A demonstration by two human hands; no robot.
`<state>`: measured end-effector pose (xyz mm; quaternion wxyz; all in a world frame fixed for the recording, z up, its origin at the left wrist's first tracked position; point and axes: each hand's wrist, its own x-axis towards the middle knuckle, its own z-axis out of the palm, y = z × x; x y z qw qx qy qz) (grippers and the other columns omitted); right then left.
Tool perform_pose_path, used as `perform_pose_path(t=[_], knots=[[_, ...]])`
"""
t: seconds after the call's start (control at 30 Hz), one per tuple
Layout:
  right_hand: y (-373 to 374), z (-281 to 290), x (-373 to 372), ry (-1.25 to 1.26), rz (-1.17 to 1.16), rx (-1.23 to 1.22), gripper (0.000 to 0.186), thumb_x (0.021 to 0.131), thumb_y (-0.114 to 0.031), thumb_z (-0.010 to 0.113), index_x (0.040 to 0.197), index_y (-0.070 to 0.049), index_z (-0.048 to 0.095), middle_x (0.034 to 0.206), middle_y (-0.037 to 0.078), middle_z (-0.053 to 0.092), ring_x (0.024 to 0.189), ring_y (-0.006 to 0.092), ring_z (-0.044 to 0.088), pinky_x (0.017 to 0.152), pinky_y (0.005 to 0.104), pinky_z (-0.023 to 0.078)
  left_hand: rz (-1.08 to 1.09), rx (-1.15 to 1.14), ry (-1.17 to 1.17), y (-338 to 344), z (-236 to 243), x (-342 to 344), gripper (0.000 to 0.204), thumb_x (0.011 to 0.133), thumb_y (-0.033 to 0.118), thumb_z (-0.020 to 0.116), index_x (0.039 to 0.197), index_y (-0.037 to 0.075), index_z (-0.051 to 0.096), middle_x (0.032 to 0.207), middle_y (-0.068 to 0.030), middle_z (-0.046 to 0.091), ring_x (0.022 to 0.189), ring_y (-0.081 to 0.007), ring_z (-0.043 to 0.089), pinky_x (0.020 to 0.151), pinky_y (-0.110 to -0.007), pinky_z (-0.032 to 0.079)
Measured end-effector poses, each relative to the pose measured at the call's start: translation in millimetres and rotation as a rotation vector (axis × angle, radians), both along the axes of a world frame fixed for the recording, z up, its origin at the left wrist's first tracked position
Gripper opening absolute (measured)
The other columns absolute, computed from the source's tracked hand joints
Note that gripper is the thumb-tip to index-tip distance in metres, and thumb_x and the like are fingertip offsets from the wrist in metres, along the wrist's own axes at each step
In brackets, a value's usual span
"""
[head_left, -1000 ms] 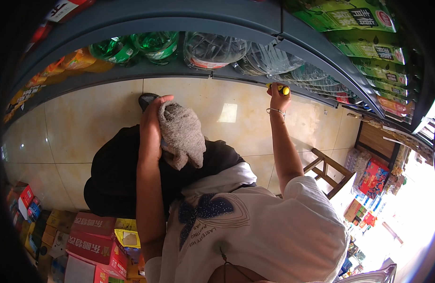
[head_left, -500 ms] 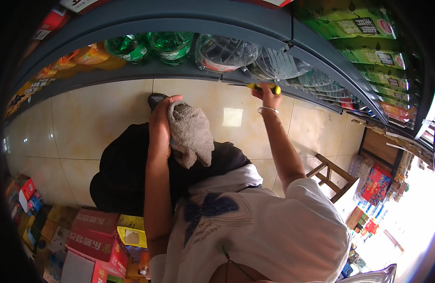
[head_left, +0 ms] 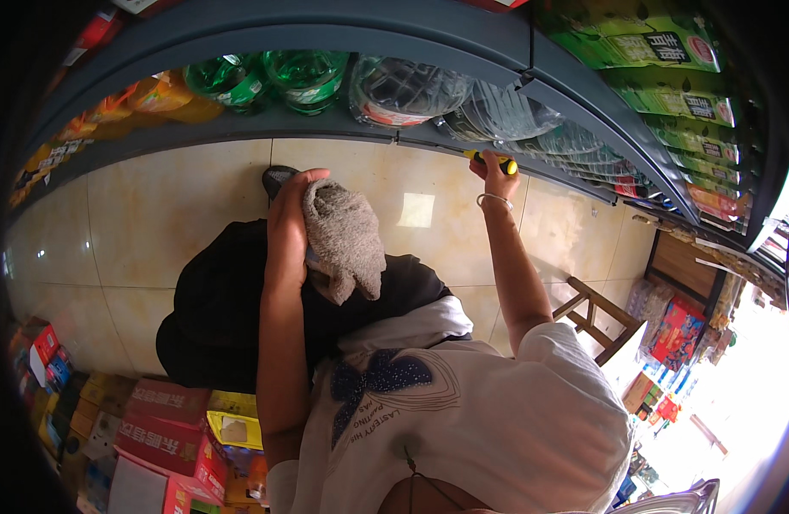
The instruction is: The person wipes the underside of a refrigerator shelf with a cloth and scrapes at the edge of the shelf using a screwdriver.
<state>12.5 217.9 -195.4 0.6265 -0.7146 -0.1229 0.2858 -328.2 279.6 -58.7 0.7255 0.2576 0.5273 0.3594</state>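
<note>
My right hand [head_left: 496,182] is closed round a screwdriver [head_left: 508,166] with a yellow and black handle. Its thin shaft points left along the front lower edge of the bottom shelf [head_left: 373,135]; whether the tip touches the shelf I cannot tell. A crumpled grey-brown towel [head_left: 347,236] rests over my bent knee. Along the towel's left side, my left hand [head_left: 290,218] grips it, the fingertips curling over its top edge. Part of that hand is hidden behind the cloth.
Green bottles [head_left: 305,79], large clear water bottles [head_left: 407,90] and orange bottles [head_left: 163,94] line the bottom shelf. Green packs [head_left: 668,47] fill the right shelf. A wooden stool [head_left: 601,317] stands right of me. Red cartons [head_left: 167,428] are stacked behind me on the left.
My right hand has shifted slightly right with the screwdriver, whose shaft now lies closer against the shelf edge. My left hand keeps hold of the towel, and the whole view has moved slightly.
</note>
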Motion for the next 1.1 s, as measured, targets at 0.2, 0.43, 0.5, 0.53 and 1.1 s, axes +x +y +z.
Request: perform_pose_path(t=[0.2,0.43,0.5,0.53,1.1], knots=[[10,-10,-1,0.031,0.012,-0.003,0.016,0.079,-0.002,0.069,0.089,0.005,0.059,0.081,0.018,0.065,0.062,0.0266,0.069,0.058,0.0342,0.062,0.006,0.016,-0.012,-1,-6,1,0.038,0.098,0.032,0.045,0.108,0.001,0.066,0.099,-0.0046,0.062,0.088,-0.0126,0.057,0.083,-0.027,0.045],[18,-25,-24,0.214,0.002,0.055,0.022,0.08,-0.003,0.071,0.095,0.005,0.058,0.084,0.018,0.066,0.064,0.0294,0.069,0.059,0.0371,0.062,0.002,0.016,-0.004,-1,-6,1,0.037,0.099,0.029,0.044,0.108,0.001,0.065,0.097,-0.0047,0.062,0.087,-0.0121,0.057,0.082,-0.027,0.045],[18,-26,-28,0.255,-0.004,0.074,0.022,0.079,-0.003,0.072,0.095,0.005,0.058,0.085,0.017,0.066,0.064,0.0294,0.069,0.058,0.0367,0.062,0.014,-0.004,-0.001,-1,-1,3,0.034,0.1,0.024,0.041,0.109,0.0,0.064,0.094,-0.0048,0.062,0.086,-0.0112,0.057,0.082,-0.025,0.044],[20,-26,-27,0.205,-0.009,0.058,0.022,0.079,-0.003,0.072,0.094,0.005,0.058,0.084,0.017,0.066,0.063,0.0291,0.069,0.058,0.0364,0.062,0.01,0.001,0.0,-1,1,1,0.034,0.1,0.024,0.041,0.109,0.0,0.064,0.094,-0.0048,0.062,0.086,-0.0112,0.057,0.082,-0.025,0.044],[18,-21,-66,0.083,0.056,0.116,0.016,0.08,-0.003,0.071,0.09,0.002,0.06,0.081,0.014,0.065,0.065,0.0215,0.068,0.062,0.0315,0.061,0.011,0.075,0.018,-5,-10,1,0.037,0.098,0.03,0.045,0.107,0.001,0.065,0.093,-0.004,0.062,0.086,-0.0124,0.058,0.08,-0.027,0.046]])
